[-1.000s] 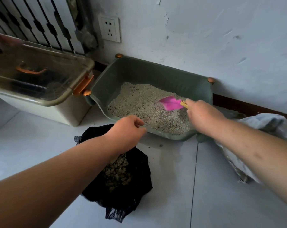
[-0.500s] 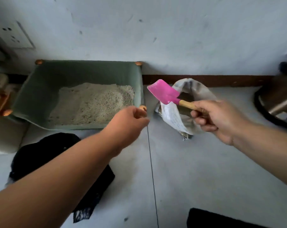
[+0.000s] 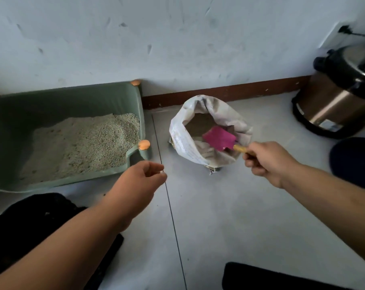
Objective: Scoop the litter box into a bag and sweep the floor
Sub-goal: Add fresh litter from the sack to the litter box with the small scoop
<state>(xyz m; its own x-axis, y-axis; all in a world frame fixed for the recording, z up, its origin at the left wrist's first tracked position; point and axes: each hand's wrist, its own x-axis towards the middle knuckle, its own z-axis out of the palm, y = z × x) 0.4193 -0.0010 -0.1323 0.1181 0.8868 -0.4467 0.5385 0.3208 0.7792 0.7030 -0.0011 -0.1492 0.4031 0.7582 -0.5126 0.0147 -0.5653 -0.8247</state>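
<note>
Nearest edge: dark mat (image 3: 282, 275) at right, black bag (image 3: 31, 216) at left, lying partly under the left forearm. Bag mouth is not readable from here.

Left hand (image 3: 139, 181) hovers over the floor (image 3: 219, 216), just off the near-right corner of the litter box (image 3: 136, 105). Fingers loosely curled, thumb close to forefinger, nothing visible in them.

Right hand (image 3: 267, 160) is right of it and a bit farther out. Grip is closed tight round the wooden handle (image 3: 241, 148) of the pink scoop (image 3: 219, 138).

Key geometry: the scoop's long axis runs from near-right (handle, in the grip) to far-left (blade). The blade sits inside the open mouth of the white sack (image 3: 183, 139), not over the box. Can't tell if the blade carries anything.

From the blade, the box is left, past the sack rim and a strip of bare floor. The black bag is near-left, well apart. The left hand is nearer to both, but the right has the tool. Judgement: any next scoop means swinging the blade left across that gap.

Litter (image 3: 79, 143) is heaped toward the box's far-right corner.

Surface: pale grey tile, one grout line running near to far between the hands, a few specks by the box.

Far side: brown baseboard (image 3: 219, 95), scuffed pale wall (image 3: 177, 38), steel cooker (image 3: 340, 97) at far right.
</note>
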